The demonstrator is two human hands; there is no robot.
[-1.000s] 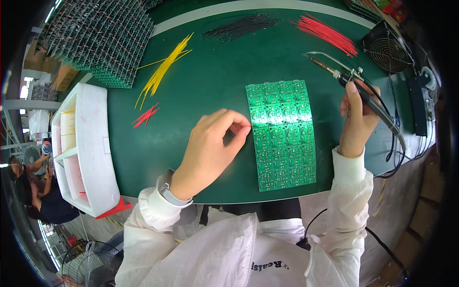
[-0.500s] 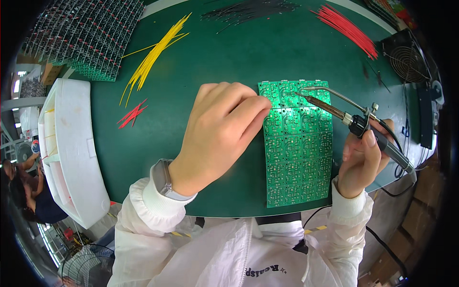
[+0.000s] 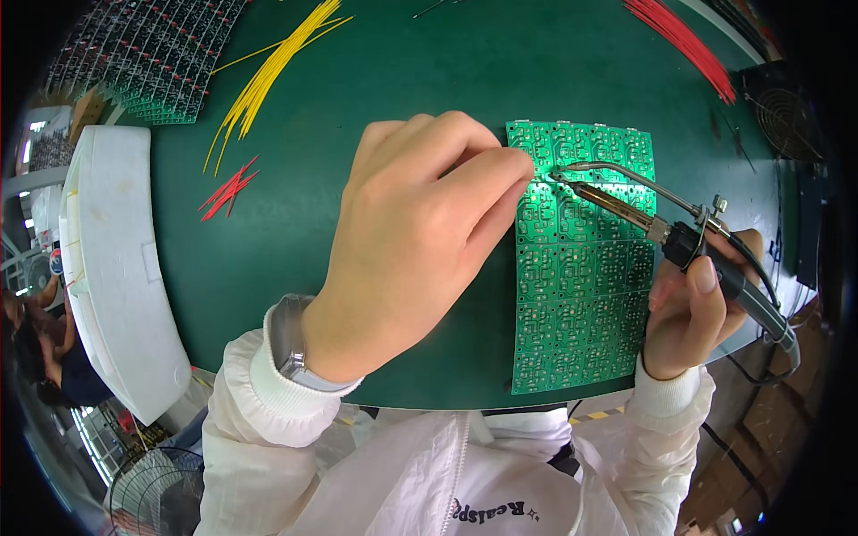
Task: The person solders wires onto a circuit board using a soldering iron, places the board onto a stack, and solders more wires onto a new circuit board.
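One board [image 3: 581, 268] looks largely unwired; yellow wires [image 3: 268, 78] loose.
Right grip [image 3: 690, 322] wraps soldering iron [image 3: 684, 243]; left grip [image 3: 420, 228] pinches closed (contents hidden).

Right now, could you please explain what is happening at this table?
A person's right hand holds a soldering iron, its tip at the upper part of a green circuit board panel; whether it touches is unclear. The left hand is pinched at the panel's left edge, close to that tip, and anything inside the pinch is hidden. Yellow wires lie farther left.
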